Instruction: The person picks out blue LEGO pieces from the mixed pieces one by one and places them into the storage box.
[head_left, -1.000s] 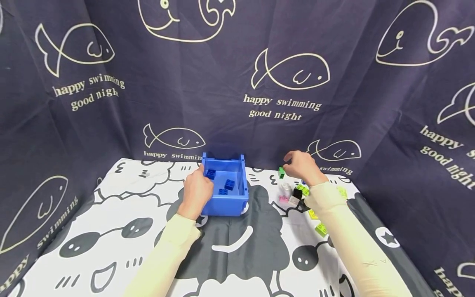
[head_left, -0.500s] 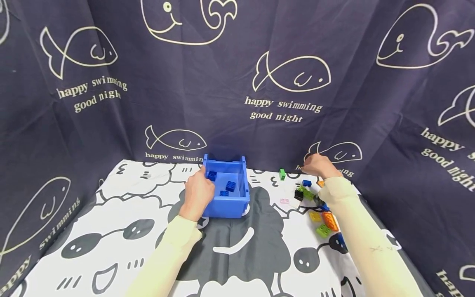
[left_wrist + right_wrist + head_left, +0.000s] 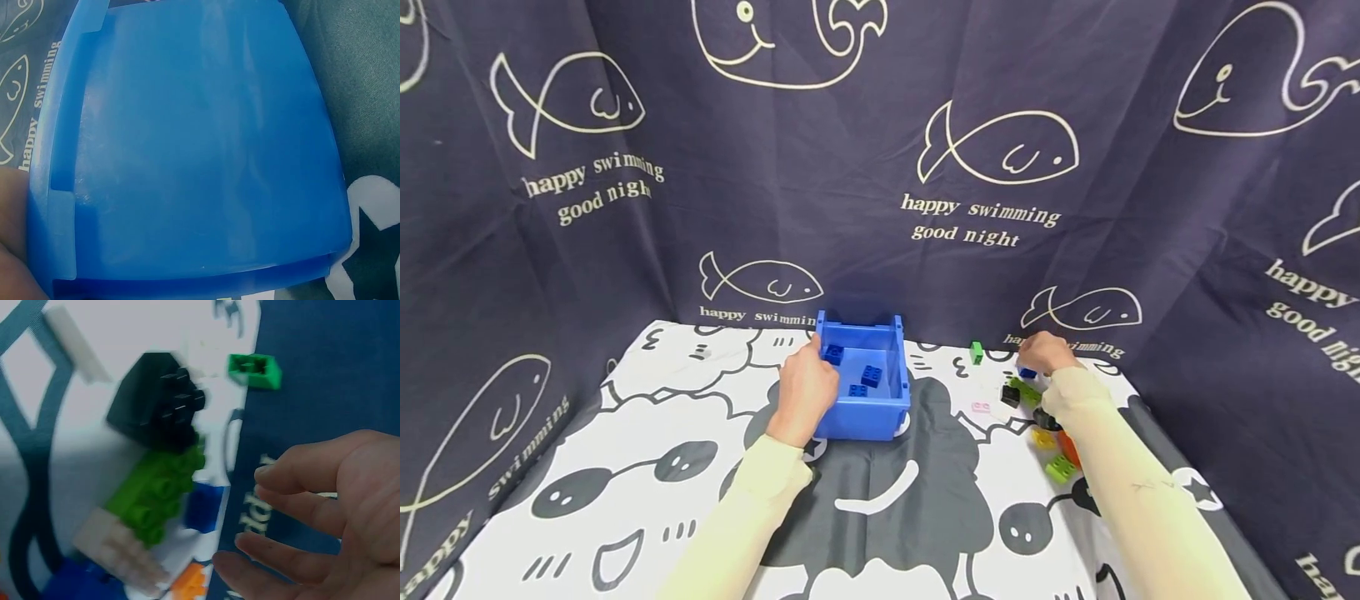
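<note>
My left hand [image 3: 807,383] grips the left wall of a blue box [image 3: 862,422]. Several dark blue toy bricks [image 3: 871,376] lie inside it. The left wrist view shows the side of the box close up, with part of the hand at its rim. At the back right, my right hand [image 3: 1047,353] is just over a small blue brick [image 3: 1027,373]. In the right wrist view, that blue brick [image 3: 206,506] lies beyond the fingertips. The fingers [image 3: 287,556] are spread apart and bent, with nothing between them.
A green brick [image 3: 976,352] stands left of my right hand. Black [image 3: 1011,396], lime [image 3: 1061,468], yellow [image 3: 1042,438] and pink [image 3: 981,407] bricks lie scattered nearby. Some are hidden under the right forearm. A dark printed curtain [image 3: 985,283] hangs right behind the table.
My right hand has moved right from beside the green brick, then lowered toward the small blue brick. My left hand keeps its hold on the box.
</note>
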The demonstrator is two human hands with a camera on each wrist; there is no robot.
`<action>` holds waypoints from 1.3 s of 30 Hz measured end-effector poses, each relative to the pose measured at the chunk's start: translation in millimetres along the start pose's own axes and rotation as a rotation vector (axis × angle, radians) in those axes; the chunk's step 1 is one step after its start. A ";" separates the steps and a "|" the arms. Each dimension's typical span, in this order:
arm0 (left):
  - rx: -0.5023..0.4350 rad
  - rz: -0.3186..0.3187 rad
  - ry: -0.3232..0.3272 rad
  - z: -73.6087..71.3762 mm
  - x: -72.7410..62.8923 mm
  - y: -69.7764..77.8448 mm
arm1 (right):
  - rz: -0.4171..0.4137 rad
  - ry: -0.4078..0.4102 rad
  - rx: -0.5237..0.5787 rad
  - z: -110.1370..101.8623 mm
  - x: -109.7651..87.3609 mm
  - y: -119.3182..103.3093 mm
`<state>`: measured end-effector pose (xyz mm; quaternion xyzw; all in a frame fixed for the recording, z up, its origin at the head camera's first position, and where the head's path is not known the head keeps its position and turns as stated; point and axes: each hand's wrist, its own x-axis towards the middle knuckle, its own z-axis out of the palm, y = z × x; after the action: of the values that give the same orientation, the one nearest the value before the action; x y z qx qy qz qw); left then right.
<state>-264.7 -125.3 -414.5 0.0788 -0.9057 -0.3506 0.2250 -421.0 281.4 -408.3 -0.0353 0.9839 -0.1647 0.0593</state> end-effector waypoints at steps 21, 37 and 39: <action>-0.001 -0.030 -0.013 2.3 2.8 -2.2 | 0.029 0.035 -0.043 25.5 5.9 13.7; -0.005 -0.002 0.007 -0.8 1.2 -0.8 | -0.161 0.194 0.021 -18.1 -20.3 -37.4; -0.008 -0.003 0.006 -0.2 -0.2 -1.2 | -0.186 0.198 0.001 -21.2 -23.2 -45.5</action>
<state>-264.4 -126.3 -415.2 0.0801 -0.9035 -0.3543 0.2274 -398.5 247.3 -371.0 -0.1098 0.9773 -0.1728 -0.0538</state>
